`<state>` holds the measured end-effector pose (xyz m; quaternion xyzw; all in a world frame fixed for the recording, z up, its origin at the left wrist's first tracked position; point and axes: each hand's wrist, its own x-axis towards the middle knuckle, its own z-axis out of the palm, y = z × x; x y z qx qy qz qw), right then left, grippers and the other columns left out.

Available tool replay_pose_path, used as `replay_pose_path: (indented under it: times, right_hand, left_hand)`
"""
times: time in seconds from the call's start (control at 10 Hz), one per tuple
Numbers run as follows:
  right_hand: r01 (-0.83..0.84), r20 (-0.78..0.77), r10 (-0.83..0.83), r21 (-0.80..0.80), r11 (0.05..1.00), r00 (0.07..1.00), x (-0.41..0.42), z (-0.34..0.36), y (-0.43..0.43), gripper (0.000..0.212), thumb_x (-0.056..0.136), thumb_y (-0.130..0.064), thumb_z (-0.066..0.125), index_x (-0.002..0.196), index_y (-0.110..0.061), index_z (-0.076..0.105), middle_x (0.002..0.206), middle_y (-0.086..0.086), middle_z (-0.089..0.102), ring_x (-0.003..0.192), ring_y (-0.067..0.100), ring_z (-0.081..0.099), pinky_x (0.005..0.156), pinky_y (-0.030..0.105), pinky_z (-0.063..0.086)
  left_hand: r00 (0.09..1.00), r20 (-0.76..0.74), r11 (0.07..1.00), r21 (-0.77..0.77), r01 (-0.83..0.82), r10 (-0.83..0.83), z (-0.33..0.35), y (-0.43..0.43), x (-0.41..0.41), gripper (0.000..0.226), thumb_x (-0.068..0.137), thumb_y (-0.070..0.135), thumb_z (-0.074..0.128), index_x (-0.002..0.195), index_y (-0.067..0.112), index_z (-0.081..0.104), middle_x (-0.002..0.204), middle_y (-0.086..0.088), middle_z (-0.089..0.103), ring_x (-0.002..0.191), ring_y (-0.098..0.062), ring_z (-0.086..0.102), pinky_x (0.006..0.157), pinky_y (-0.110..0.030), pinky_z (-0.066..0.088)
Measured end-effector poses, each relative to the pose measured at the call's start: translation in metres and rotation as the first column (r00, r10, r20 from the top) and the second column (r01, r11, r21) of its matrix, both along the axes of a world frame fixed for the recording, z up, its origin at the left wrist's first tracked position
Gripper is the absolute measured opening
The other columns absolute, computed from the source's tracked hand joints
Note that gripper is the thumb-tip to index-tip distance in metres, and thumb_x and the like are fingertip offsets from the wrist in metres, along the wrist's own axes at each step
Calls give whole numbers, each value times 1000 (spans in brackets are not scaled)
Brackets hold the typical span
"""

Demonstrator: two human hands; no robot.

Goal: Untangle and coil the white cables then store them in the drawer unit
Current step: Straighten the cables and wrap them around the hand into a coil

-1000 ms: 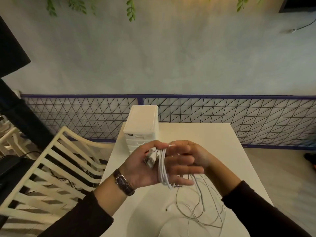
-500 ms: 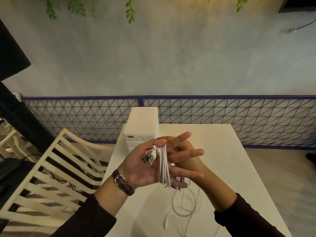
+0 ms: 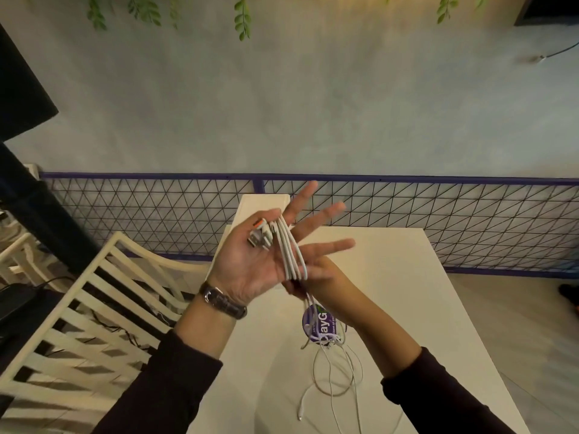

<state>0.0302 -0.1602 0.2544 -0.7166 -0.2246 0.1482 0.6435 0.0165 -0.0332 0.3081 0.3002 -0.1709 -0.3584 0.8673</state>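
My left hand [image 3: 250,267] is raised palm up with fingers spread, and white cables [image 3: 289,249] are looped around it, their plugs [image 3: 260,236] pinned under the thumb. My right hand [image 3: 316,278] is below and behind the left, gripping the strands where they leave the loops. Loose cable [image 3: 335,377] hangs down and lies in loops on the white table [image 3: 391,292]. The white drawer unit [image 3: 250,205] stands at the table's far edge, mostly hidden behind my left hand.
A cream slatted chair [image 3: 94,308] stands left of the table. A purple round sticker [image 3: 316,324] is on the tabletop under the hanging cables. A purple-framed mesh fence [image 3: 438,214] runs behind the table along a grey wall.
My left hand rose and its fingers spread wider. My right hand dropped from in front of the loops to underneath the left hand, drawing the cable down. More cable is off the table.
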Motion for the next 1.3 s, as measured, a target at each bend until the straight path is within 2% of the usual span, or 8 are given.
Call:
replay_pose_path:
  times: [0.3, 0.6, 0.8, 0.9, 1.0, 1.1, 1.2, 1.3]
  right_hand:
    - [22, -24, -19, 134, 991, 1000, 0, 40, -9, 28, 98, -8, 39, 74, -7, 53, 45, -5, 43, 42, 11, 27, 40, 17, 24]
    - [64, -47, -67, -65, 996, 997, 9, 46, -14, 30, 100, -24, 40, 102, -4, 62, 61, 5, 52, 43, 12, 31, 40, 20, 26]
    - [59, -59, -67, -123, 991, 996, 1, 34, -16, 30, 100, -25, 38, 85, -9, 58, 62, 1, 47, 43, 10, 33, 41, 21, 27]
    - [6, -150, -23, -112, 994, 988, 0, 32, -23, 34, 99, -29, 39, 77, -11, 58, 57, 0, 39, 44, 10, 27, 41, 18, 25]
    - [-54, -241, 33, -80, 995, 970, -2, 31, -29, 36, 100, -27, 39, 74, -11, 58, 52, 0, 32, 46, 12, 23, 42, 20, 22]
    - [-68, -303, 49, -52, 996, 952, -6, 34, -33, 37, 100, -25, 39, 72, -10, 57, 49, -3, 27, 41, 9, 20, 39, 18, 20]
    - [-65, -294, 38, -81, 995, 955, -9, 43, -35, 37, 100, -26, 39, 72, -8, 56, 50, 2, 27, 41, 11, 19, 37, 19, 20]
    - [-56, -238, 9, -190, 980, 971, -13, 50, -36, 37, 100, -28, 39, 76, -7, 58, 44, 2, 34, 39, 15, 28, 41, 23, 31]
  left_hand:
    - [996, 53, 988, -142, -58, 66, 21, 7, 23, 58, 93, 26, 27, 150, 25, 12, 157, -12, 8, 139, -51, 1, 104, -70, -1]
    - [896, 253, 923, 31, -384, 365, 33, 10, 35, 63, 82, 28, 38, 144, 32, 29, 154, -8, 26, 134, -50, 28, 108, -67, 10]
    - [778, 367, 825, 47, -562, 509, 42, 22, 33, 80, 62, 31, 71, 136, 35, 43, 155, -1, 25, 142, -35, 19, 108, -54, 25]
    - [744, 454, 792, 125, -597, 490, 43, 23, 25, 69, 68, 22, 64, 133, 35, 46, 154, 9, 27, 144, -16, 18, 112, -43, 24]
    - [709, 598, 715, 300, -631, 374, 40, 16, 16, 67, 75, 14, 43, 136, 41, 32, 152, 21, 19, 141, -7, 20, 113, -34, 23]
    - [534, 813, 366, 581, -727, -231, 38, 1, 15, 70, 87, 9, 39, 136, 49, 11, 154, 18, -10, 145, -11, -9, 118, -37, 3]
    - [228, 640, 88, 422, -902, -734, 19, -4, 15, 81, 86, 21, 35, 130, 57, -22, 135, 17, -51, 126, -17, -49, 105, -32, -34]
    - [165, 505, 22, 343, -939, -847, 5, 7, 14, 81, 91, 27, 36, 128, 51, -31, 131, 14, -53, 120, -21, -53, 91, -27, -44]
